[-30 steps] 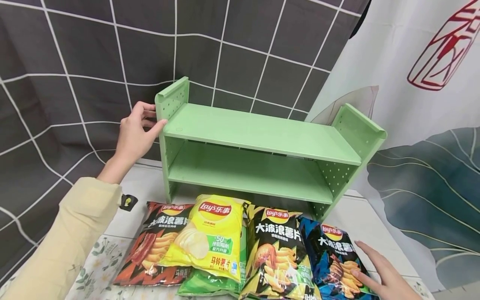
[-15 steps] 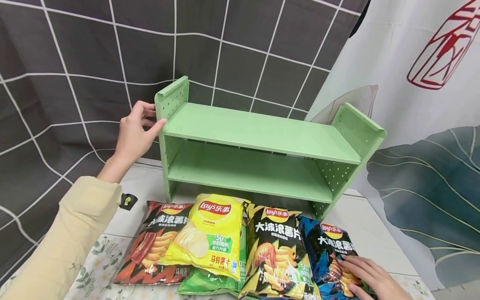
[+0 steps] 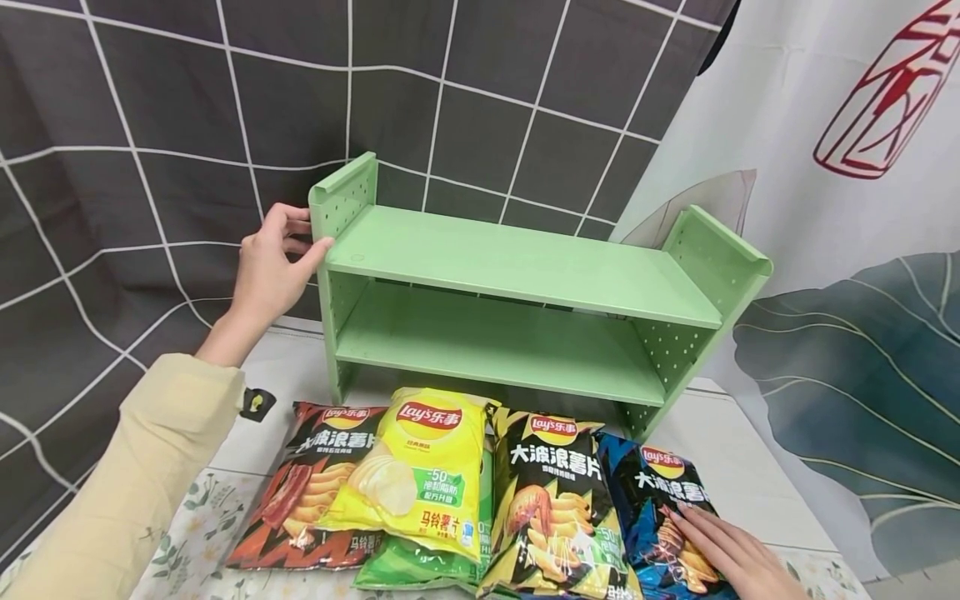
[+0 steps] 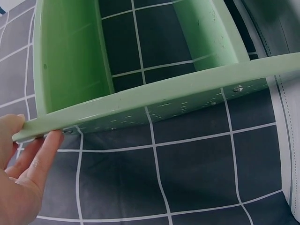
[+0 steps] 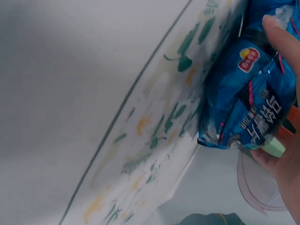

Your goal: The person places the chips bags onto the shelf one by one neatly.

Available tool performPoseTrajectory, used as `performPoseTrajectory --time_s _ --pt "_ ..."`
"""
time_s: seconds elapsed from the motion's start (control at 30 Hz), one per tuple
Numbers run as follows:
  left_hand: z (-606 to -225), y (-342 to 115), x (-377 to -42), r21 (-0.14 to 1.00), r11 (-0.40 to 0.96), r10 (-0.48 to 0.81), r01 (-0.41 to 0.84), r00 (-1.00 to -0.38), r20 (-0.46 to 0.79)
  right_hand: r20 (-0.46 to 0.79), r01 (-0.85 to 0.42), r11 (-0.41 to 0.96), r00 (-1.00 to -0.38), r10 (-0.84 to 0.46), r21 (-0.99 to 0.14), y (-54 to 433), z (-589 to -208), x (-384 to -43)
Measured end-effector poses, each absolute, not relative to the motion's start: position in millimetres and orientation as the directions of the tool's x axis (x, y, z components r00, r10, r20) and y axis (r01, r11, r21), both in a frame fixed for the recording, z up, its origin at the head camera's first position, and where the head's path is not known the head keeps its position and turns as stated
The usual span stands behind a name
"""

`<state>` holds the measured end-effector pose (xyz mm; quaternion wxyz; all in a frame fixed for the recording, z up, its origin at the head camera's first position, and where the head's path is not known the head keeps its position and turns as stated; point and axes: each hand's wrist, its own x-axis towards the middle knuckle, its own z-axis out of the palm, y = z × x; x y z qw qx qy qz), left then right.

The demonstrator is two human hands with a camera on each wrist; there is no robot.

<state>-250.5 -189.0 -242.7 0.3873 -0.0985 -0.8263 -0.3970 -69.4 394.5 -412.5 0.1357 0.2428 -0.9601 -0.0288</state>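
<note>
My left hand (image 3: 270, 267) grips the upper left side panel of a green two-tier shelf rack (image 3: 517, 262), thumb on the near edge and fingers behind. In the left wrist view, the thumb and fingers straddle the panel's end (image 4: 35, 126). At the lower right my right hand (image 3: 735, 550) rests on a blue bag of chips (image 3: 637, 508), its fingers nearly straight across the front. The right wrist view shows the thumb (image 5: 279, 33) against that bag. Its lower end is cut off in the head view.
In front of the rack lie a red-and-black chip bag (image 3: 300, 500), a yellow one (image 3: 405, 467) overlapping it and a green one (image 3: 416, 567), and a black-and-yellow one (image 3: 558, 500). Dark checked cloth (image 3: 480, 108) hangs behind. A small black tag (image 3: 257, 404) lies left.
My right hand has moved left onto the blue chip bag from its right edge, and its fingers now lie flatter there. The left hand and the rack stay in place.
</note>
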Motion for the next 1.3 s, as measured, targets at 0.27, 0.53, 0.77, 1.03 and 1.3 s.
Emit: performPoseTrajectory --time_s 0.27,0.53,0.77,1.03,1.3 --pt "-243 -188 -250 0.573 0.667 -0.143 0.476 -0.673 0.726 0.287 -0.484 0.862 -0.813 -0.506 0.149 385 -412 -72" --pt "-243 -188 -249 0.574 0.661 -0.148 0.484 -0.666 0.731 0.262 -0.462 0.879 -0.839 -0.477 0.118 382 -409 -72" --pt "-243 -188 -249 0.575 0.659 -0.15 0.485 -0.664 0.732 0.274 -0.488 0.869 -0.827 -0.491 0.086 384 -408 -73" --pt "-243 -187 -248 0.578 0.666 -0.162 0.471 -0.665 0.729 0.397 -0.65 0.713 -0.601 -0.694 0.263 392 -407 -81" --pt "-244 -187 -250 0.575 0.666 -0.158 0.476 -0.663 0.732 0.441 -0.621 0.741 -0.607 -0.661 0.257 390 -402 -77"
